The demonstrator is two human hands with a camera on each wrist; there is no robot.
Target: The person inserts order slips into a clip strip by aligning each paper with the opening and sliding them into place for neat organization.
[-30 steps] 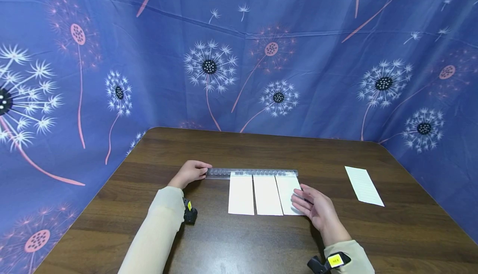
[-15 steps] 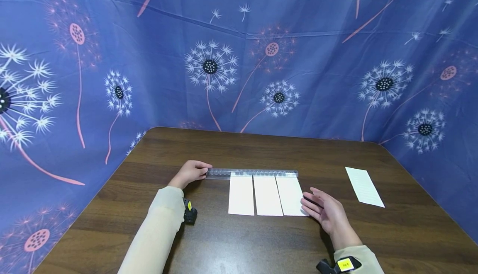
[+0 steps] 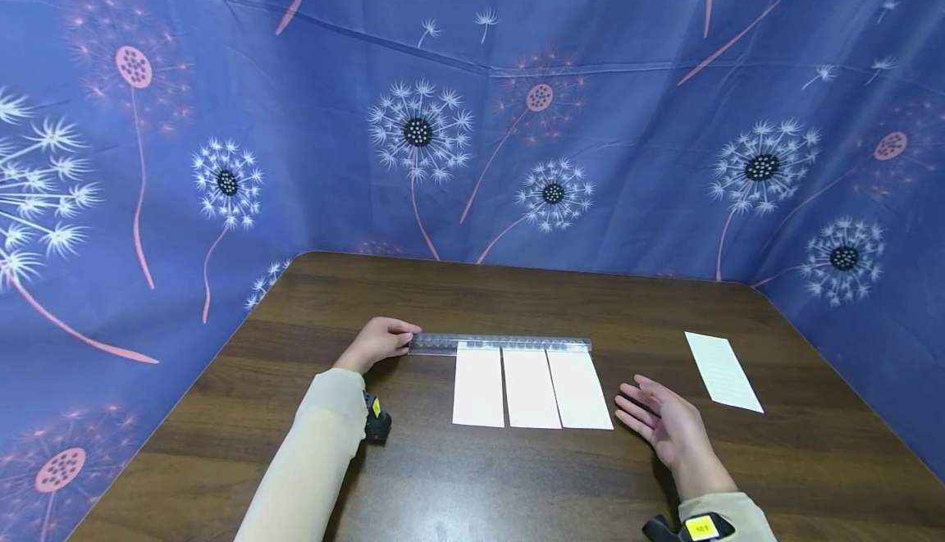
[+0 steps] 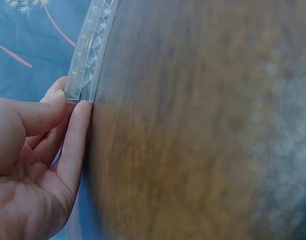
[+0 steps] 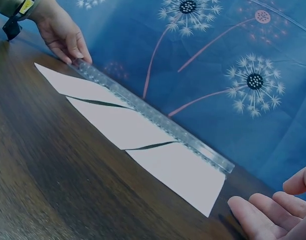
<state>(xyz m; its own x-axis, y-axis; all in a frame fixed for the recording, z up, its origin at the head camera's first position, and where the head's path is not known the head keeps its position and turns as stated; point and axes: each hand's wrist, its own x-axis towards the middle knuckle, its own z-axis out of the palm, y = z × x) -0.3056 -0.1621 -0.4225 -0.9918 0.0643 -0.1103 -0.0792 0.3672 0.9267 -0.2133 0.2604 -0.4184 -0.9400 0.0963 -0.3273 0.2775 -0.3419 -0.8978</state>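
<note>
My left hand [image 3: 375, 343] pinches the left end of a clear plastic ruler [image 3: 502, 344] between thumb and fingers; the left wrist view shows the thumb on top of that end [image 4: 82, 82]. Along the ruler's near edge lie three blank white cards side by side: a left card [image 3: 478, 388], a middle card [image 3: 532, 389] and a right card [image 3: 580, 390]. Their far edges meet the ruler, and narrow gaps part them. To the right of the right card my right hand [image 3: 670, 427] hovers with fingers loosely extended, palm turned inward, holding nothing.
A white lined paper slip [image 3: 724, 371] lies tilted on the right of the brown wooden table [image 3: 458, 485]. Behind the table's far edge hangs a blue cloth [image 3: 627, 116] with a dandelion print. Each wrist carries a black strap device.
My right hand has drawn away from the right card, moving right and uncovering it. The left hand, ruler and cards have stayed in place.
</note>
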